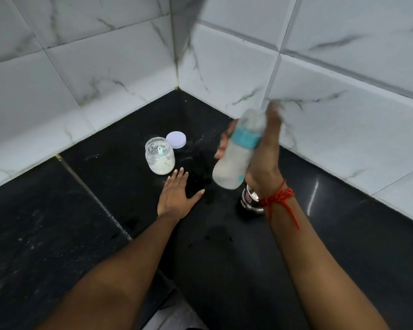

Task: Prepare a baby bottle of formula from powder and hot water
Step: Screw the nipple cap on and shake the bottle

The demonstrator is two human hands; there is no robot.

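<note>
**Shaking the bottle to mix**

The black countertop (pixel 57 222) runs into a tiled corner. Above its right side, the right hand (pixel 265 160) is wrapped around the capped baby bottle (pixel 236 153), blurred, probably mid-shake. Keep the grip firm and the cap tight. The left hand (pixel 177 194) lies flat, fingers spread, holding nothing, beside the open powder jar (pixel 159 156) and its lid (pixel 176 139).

Left hand (pixel 175 195) flat; right hand (pixel 264 153) gripping
</note>
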